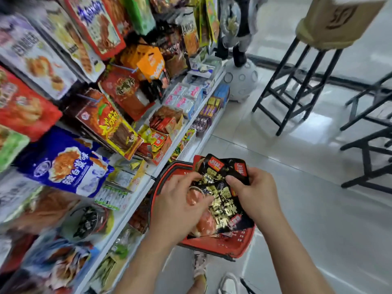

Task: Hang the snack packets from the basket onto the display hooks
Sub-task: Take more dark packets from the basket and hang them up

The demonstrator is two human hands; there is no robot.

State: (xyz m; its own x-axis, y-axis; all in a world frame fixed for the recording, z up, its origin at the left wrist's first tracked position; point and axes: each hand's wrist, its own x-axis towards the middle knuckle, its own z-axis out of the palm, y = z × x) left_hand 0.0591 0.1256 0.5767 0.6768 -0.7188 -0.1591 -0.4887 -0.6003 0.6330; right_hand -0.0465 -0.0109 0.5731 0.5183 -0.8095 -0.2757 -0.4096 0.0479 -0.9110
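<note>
Gripping black packets (222, 200) over basket (222, 247), shelf (137, 196) alongside.

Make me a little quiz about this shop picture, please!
1. True or false: the black packets are already hanging on a hook.
2. What colour is the basket? A red, B green, C white.
3. Fill in: the left hand and the right hand both hold the black ____.

Key: 1 false, they are held over the basket. 2 A. 3 packets.
</note>
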